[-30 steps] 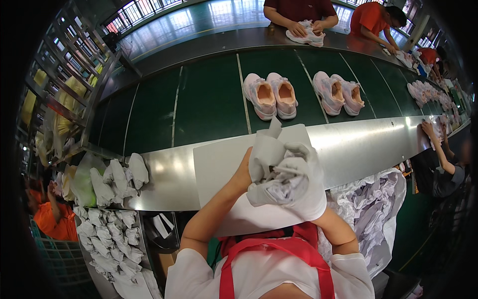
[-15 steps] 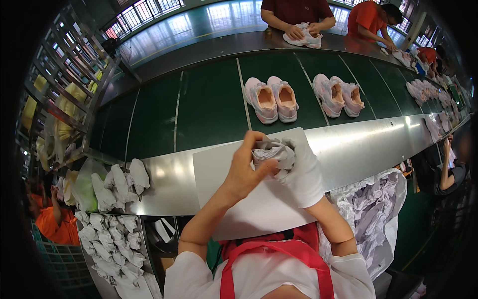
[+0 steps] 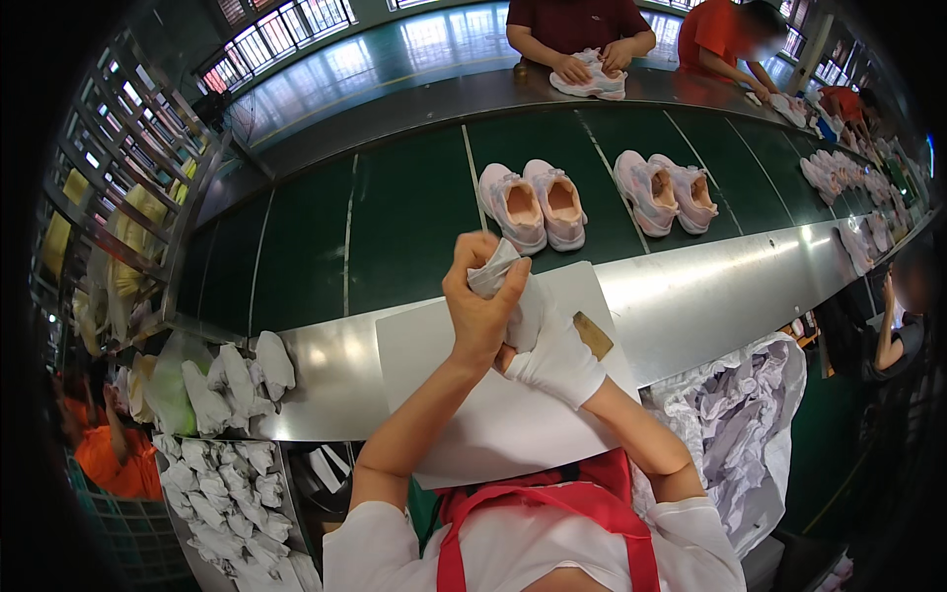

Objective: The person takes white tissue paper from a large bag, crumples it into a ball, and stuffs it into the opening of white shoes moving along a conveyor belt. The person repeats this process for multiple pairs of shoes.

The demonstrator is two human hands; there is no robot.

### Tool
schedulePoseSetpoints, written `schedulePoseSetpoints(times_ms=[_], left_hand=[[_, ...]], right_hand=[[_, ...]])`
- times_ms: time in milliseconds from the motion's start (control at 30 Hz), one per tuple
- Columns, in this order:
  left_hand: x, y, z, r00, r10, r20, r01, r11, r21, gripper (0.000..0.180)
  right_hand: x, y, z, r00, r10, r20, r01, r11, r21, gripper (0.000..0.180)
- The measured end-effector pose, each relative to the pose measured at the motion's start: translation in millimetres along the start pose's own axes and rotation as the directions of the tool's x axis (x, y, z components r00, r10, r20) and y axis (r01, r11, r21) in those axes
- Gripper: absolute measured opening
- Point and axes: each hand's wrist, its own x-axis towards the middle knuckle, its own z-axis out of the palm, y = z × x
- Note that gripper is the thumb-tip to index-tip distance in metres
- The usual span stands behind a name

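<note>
My bare left hand (image 3: 480, 311) is curled round the upper end of a wad of crumpled white paper (image 3: 495, 268), its thumb lying along the near side. Close against it, my right hand (image 3: 557, 357) in a white glove is closed on the lower part of the wad; the glove hides most of its grip. Both hands are above a white board or sheet (image 3: 464, 419) that lies across the metal ledge in front of me. Beside the glove, a small tan patch (image 3: 593, 336) shows on the board.
Beyond the ledge (image 3: 691, 296), a green conveyor belt (image 3: 409, 212) carries pairs of pink-white sneakers (image 3: 533, 205). Stuffed paper wads (image 3: 232, 503) fill a tray at left; more (image 3: 237, 380) lie on the ledge. A white sack (image 3: 735, 414) of paper stands at right. Co-workers (image 3: 582, 35) handle shoes opposite.
My left hand has turned and closed over the paper, which now stands more upright and narrower. My gloved hand has tilted leftward and lower, and the tan patch beside it has come into sight.
</note>
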Motion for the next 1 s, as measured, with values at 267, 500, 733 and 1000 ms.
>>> schedulePoseSetpoints(times_ms=[267,500,733,1000], left_hand=[[34,-28,-5,0.949,-0.207,0.237,0.282,0.896,-0.344,0.033],[75,-61,41,0.867,-0.386,0.316,0.487,0.794,-0.365,0.032],[175,-230,76,0.938,0.024,0.345,-0.23,0.789,0.57,0.037],[204,-232,88,0.724,-0.216,0.656,-0.406,0.636,0.657,0.033]], right_hand=[[18,-9,-22,0.997,-0.039,-0.066,0.022,0.972,-0.234,0.052],[30,22,-61,0.97,-0.195,-0.147,0.078,0.819,-0.569,0.047],[98,56,-136,0.938,0.29,-0.191,-0.282,0.315,-0.906,0.035],[181,143,-122,0.915,0.387,-0.113,-0.203,0.201,-0.958,0.03]])
